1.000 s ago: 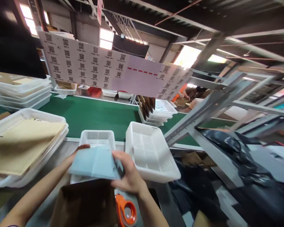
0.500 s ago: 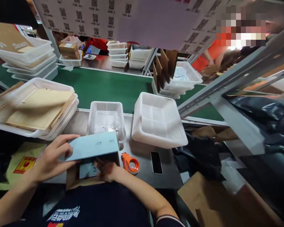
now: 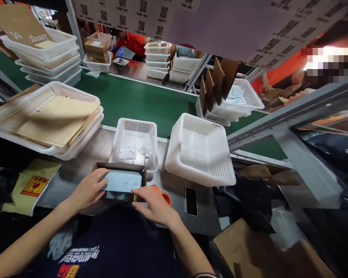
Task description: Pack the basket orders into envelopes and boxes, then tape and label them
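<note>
A pale blue flat box (image 3: 122, 180) lies inside an open brown cardboard box (image 3: 120, 168) on the steel bench in front of me. My left hand (image 3: 88, 189) rests on the blue box's left end with the fingers curled over it. My right hand (image 3: 153, 202) presses on the cardboard box's near right edge, fingers bent. An orange tape dispenser (image 3: 164, 195) is partly hidden behind my right hand.
Two white perforated baskets (image 3: 135, 143) (image 3: 201, 150) stand behind the box. A black phone (image 3: 191, 201) lies to the right. A tray of brown envelopes (image 3: 50, 119) is at left, a green conveyor belt (image 3: 139, 100) behind. Other people in orange (image 3: 281, 73) work beyond.
The blue box went down into the cardboard box. My right hand came out from under it and now sits on the carton's near edge. The view tilted down.
</note>
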Tool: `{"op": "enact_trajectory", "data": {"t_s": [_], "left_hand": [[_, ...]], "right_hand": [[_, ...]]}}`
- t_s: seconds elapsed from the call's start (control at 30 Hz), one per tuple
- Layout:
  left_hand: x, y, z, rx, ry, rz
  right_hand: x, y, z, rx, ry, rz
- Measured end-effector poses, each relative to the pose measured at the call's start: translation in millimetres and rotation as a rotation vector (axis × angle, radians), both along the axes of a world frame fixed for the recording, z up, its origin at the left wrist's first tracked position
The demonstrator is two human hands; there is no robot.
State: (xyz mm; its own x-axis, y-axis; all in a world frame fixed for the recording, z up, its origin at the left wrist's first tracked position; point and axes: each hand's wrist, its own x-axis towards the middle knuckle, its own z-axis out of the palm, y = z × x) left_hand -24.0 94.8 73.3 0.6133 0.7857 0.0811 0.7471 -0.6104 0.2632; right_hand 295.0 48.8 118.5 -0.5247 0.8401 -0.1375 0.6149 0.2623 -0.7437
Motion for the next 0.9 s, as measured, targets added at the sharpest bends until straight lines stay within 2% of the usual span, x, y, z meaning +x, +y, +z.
{"op": "enact_trajectory", "data": {"t_s": [0.1, 0.2, 0.3, 0.4, 0.47, 0.53, 0.6, 0.7, 0.8, 0.9], "left_hand": [[15, 8, 11.0, -0.113, 0.145, 0.085], [28, 9, 19.1, -0.155, 0.193, 0.092], [41, 6, 14.8, -0.155, 0.138, 0.026], [50, 7, -0.3, -0.311, 0.082, -0.077], [52, 13, -11.8, -0.500, 0.135, -0.049], [51, 23, -20.8, -0.656, 0.189, 0.022], [48, 31, -26.3, -0.724, 0.192, 0.055], [47, 34, -31.7, -0.733, 0.179, 0.058], [48, 26, -38.8, -0.746, 0.163, 0.062], [47, 19, -44.8, -0.764, 0.109, 0.092]], "right_hand": [[-8, -6, -12.7, -0.066, 0.010, 0.098], [1, -5, -9.2, -0.081, 0.074, 0.053], [23, 10, -4.1, -0.039, 0.217, -0.134], [42, 45, -12.7, 0.046, 0.289, -0.429], [47, 81, -28.8, 0.041, 0.111, -0.571], [43, 122, -51.7, -0.033, -0.166, -0.608], [31, 163, -78.4, -0.110, -0.356, -0.592], [8, 214, -118.1, -0.147, -0.488, -0.595], [-11, 241, -151.2, -0.139, -0.579, -0.577], [-22, 245, -176.4, -0.134, -0.638, -0.524]]}}
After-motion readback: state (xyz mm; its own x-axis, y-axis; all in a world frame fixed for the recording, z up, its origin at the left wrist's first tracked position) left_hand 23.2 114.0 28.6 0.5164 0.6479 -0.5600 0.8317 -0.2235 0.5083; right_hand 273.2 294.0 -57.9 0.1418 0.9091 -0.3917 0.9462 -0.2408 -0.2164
